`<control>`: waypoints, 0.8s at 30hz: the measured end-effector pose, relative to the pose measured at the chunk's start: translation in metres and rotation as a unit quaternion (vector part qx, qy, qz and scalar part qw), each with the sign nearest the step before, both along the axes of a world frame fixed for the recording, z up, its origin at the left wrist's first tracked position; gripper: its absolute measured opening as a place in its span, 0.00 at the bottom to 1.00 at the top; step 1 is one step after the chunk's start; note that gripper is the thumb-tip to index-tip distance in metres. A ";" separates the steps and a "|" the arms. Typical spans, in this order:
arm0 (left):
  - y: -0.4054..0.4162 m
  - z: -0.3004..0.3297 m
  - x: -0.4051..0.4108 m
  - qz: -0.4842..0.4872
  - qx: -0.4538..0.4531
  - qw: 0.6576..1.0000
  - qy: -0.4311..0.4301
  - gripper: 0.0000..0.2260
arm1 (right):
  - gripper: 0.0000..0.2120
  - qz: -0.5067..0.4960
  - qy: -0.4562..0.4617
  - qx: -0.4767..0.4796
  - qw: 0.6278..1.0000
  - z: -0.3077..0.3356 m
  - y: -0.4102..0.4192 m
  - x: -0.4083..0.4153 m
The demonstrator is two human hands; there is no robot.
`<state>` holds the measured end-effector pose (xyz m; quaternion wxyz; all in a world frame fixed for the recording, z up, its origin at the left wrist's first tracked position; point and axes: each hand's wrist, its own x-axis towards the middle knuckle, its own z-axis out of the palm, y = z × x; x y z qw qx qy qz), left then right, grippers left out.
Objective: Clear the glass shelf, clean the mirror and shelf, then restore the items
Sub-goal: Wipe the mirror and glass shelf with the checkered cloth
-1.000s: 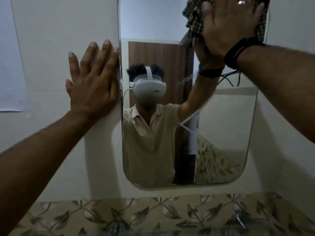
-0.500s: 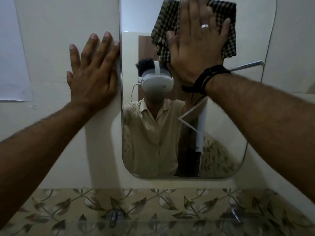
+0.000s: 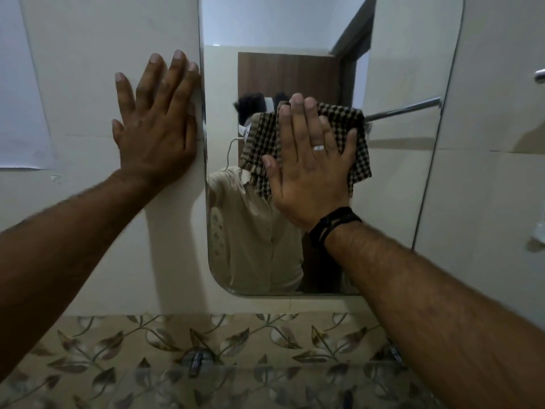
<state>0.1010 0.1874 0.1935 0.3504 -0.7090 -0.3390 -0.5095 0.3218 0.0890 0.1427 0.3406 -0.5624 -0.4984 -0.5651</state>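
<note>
The glass shelf (image 3: 265,379) lies nearest, along the bottom, bare of items as far as shows. Above it, the right hand (image 3: 309,172) presses a checked cloth (image 3: 354,149) flat on the mirror (image 3: 398,187) with straight fingers. The cloth looks soft and limp, best handled under a spread palm. The left hand (image 3: 153,131) rests flat, fingers released, on the wall (image 3: 88,84) at the mirror's left edge.

The right hand (image 3: 309,169) presses a checked cloth (image 3: 351,143) flat against the middle of the mirror (image 3: 398,187), fingers straight. The left hand (image 3: 156,125) lies flat on the wall just beside the mirror's left edge. Below the mirror, the glass shelf (image 3: 236,385) crosses leaf-patterned tiles (image 3: 265,335).
</note>
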 end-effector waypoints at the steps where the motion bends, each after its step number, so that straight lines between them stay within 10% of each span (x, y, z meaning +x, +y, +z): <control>1: 0.000 0.001 0.000 -0.001 0.000 1.000 0.001 0.26 | 0.33 0.001 0.000 -0.003 1.000 -0.006 0.000 0.001; 24: -0.001 -0.028 0.009 0.003 -0.011 1.000 -0.011 0.28 | 0.34 0.002 0.002 -0.035 0.999 -0.119 -0.013 0.023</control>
